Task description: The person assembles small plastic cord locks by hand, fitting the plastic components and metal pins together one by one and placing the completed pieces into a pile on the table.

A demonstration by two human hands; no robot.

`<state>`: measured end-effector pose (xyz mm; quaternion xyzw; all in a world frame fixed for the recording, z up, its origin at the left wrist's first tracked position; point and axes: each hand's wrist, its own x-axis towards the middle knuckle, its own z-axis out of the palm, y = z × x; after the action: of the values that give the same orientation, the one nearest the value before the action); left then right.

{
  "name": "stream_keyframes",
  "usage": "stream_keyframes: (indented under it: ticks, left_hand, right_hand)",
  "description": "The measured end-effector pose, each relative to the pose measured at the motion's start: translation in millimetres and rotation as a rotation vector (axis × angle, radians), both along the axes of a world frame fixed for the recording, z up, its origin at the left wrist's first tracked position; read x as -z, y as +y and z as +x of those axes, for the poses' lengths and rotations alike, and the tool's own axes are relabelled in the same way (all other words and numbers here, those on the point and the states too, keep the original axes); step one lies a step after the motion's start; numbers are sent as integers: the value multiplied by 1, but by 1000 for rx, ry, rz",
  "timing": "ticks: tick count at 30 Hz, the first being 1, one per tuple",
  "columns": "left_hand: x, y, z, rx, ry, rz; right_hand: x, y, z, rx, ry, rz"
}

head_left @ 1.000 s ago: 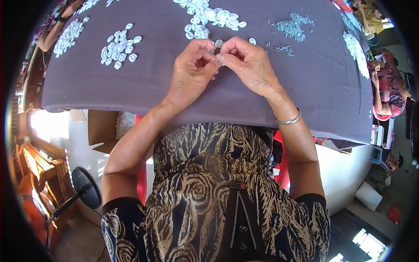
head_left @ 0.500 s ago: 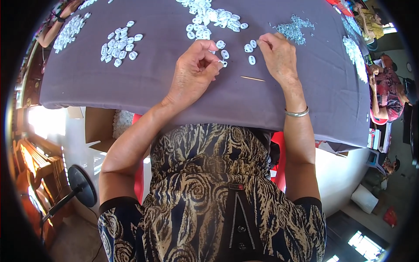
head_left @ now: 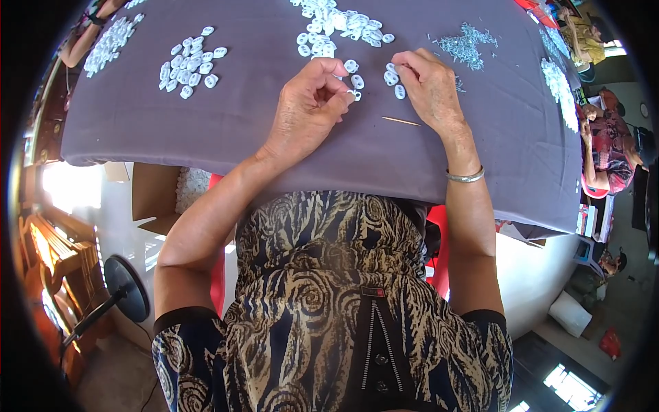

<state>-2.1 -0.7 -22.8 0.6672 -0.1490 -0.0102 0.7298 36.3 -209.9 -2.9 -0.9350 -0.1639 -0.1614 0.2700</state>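
My left hand [head_left: 309, 110] rests on the grey cloth-covered table [head_left: 274, 144], thumb and fingers pinched on a small white oval piece [head_left: 354, 95]. My right hand [head_left: 429, 86] lies palm down just to its right, fingertips touching a few loose white pieces [head_left: 392, 75]; I cannot see whether it grips one. A thin pale stick [head_left: 401, 121] lies on the cloth below my right hand. A large heap of white pieces [head_left: 340, 20] sits just beyond both hands.
Another cluster of white pieces [head_left: 189, 62] lies at the left, a pile of small grey metal bits [head_left: 467, 44] at the right. Other people sit at the table's far right [head_left: 607, 137] and far left [head_left: 89, 31]. A cardboard box [head_left: 154, 196] and a fan [head_left: 123, 288] stand below the table edge.
My hands, joined over one piece a second ago, have parted. The right hand moved out to the loose white pieces, and the thin stick now lies on the cloth.
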Motion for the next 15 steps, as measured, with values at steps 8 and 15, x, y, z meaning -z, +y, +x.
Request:
stream_keyframes:
  ticks: [8, 15]
  left_hand:
    - [2, 0, 0, 8, -9, -2]
    - [0, -1, 1, 5, 6, 15]
  right_hand:
    - [-5, 8, 2, 78, -3, -106]
    - [-3, 17, 9, 199, 92, -142]
